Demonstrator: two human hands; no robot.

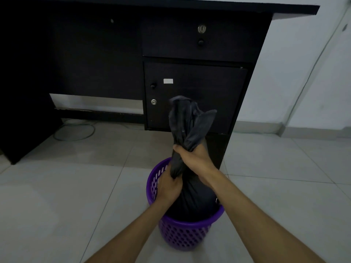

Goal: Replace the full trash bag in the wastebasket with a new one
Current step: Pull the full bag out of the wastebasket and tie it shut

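Two bare forearms reach over a round purple plastic wastebasket [182, 234] with perforated walls. Inside sits a bulging, matte black trash bag [191, 198]. The left hand [168, 186] clenches its gathered neck low; the right hand [193, 158] grips the twisted, crinkled top above. Beyond, on pale glossy tiles, stands a dark wood-grain desk [195, 82].

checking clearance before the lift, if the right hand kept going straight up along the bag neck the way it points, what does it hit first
Probably nothing: above the right hand is only the trash bag it grips. The desk seems farther back, though depth is unclear.
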